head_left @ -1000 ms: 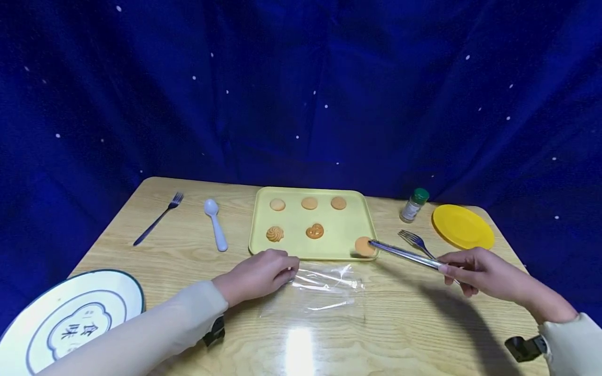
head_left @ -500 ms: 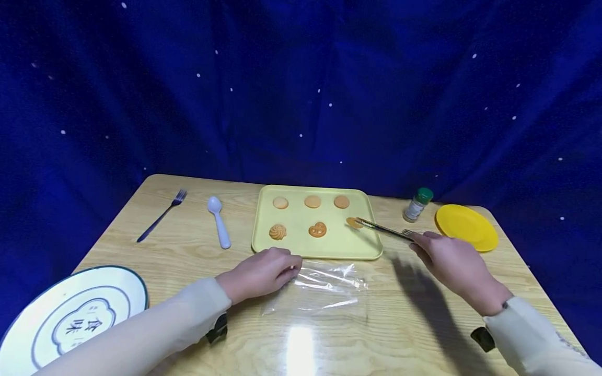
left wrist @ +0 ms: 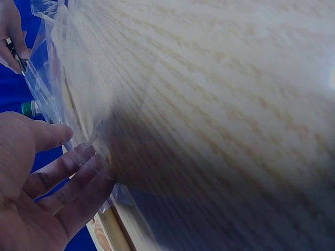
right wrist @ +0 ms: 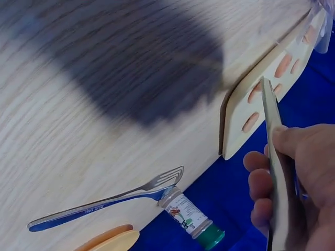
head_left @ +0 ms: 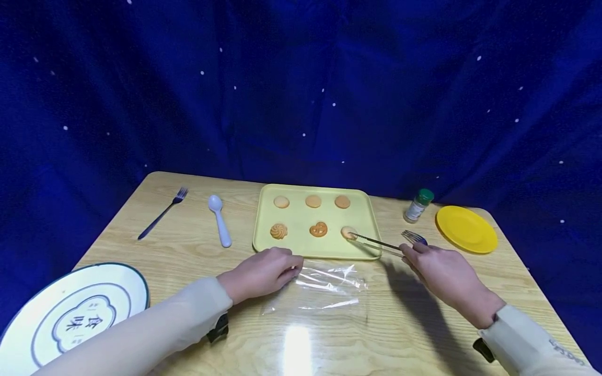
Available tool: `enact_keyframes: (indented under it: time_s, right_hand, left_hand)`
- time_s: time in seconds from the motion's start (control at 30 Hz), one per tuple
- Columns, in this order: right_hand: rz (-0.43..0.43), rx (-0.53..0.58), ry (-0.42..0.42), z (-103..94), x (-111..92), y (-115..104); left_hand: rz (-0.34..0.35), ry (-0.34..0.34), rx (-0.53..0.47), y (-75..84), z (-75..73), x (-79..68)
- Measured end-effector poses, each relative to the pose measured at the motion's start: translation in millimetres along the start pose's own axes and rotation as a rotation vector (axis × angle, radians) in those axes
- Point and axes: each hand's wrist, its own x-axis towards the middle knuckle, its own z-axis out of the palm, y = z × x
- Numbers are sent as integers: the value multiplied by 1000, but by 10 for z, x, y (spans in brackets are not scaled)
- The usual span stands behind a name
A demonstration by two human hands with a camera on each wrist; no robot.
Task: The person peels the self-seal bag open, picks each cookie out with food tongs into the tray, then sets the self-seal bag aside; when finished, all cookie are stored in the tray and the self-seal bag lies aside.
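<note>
My right hand (head_left: 447, 271) grips metal tongs (right wrist: 273, 120), which slant left over the right side of a pale yellow tray (head_left: 293, 249). Right at the tong tips, in the tray's near row, is a round pale cookie (head_left: 348, 232). Left of it lie a pretzel-shaped cookie (head_left: 319, 229) and a swirled cookie (head_left: 279, 231); the far row has three round cookies (head_left: 313, 201). My left hand (head_left: 265, 274) holds a clear plastic bag (head_left: 329, 290) at its left end, in front of the tray. In the left wrist view the fingertips (left wrist: 86, 157) show through the clear film.
On the left are a dark fork (head_left: 162, 214), a pale blue spoon (head_left: 219, 222) and a large white plate (head_left: 119, 284). On the right, a second fork (right wrist: 104, 204), a green-capped shaker (head_left: 417, 206) and a yellow plate (head_left: 465, 230) stand close to the right hand.
The right hand has moved leftward and forward, carrying the cookie in the tongs from the tray's near right corner to the near row, where the cookie has come down. The left hand has stayed on the bag.
</note>
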Motion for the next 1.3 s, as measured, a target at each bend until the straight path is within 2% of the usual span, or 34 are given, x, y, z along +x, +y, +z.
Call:
enact_keyframes:
  time_s: [0.17,0.27,0.43,0.57,0.83,1.0,1.2,1.3]
  right_hand:
    - [0,39,-7,14,-19,17]
    - [35,97,-10,15,-77,62]
    - [190,253,-51,12,-278,187]
    - [267,323,-85,80,-528,256]
    - [279,269,-132,225,-874,250]
    - [312,228,-173,276,-899,227]
    - [267,135,-154,321,-896,214]
    - [269,126,-189,277,-843,229]
  left_hand:
    - [-8,-4,5,1,0,1]
    - [-9,2,5,2,1,5]
    - [-9,4,13,22,-15,28]
    - [-5,-3,22,39,-10,41]
    - [8,-1,76,63,47,43]
    - [7,-14,114,68,65,27]
    - [3,-6,183,110,43,6]
    - [-9,-3,222,127,24,4]
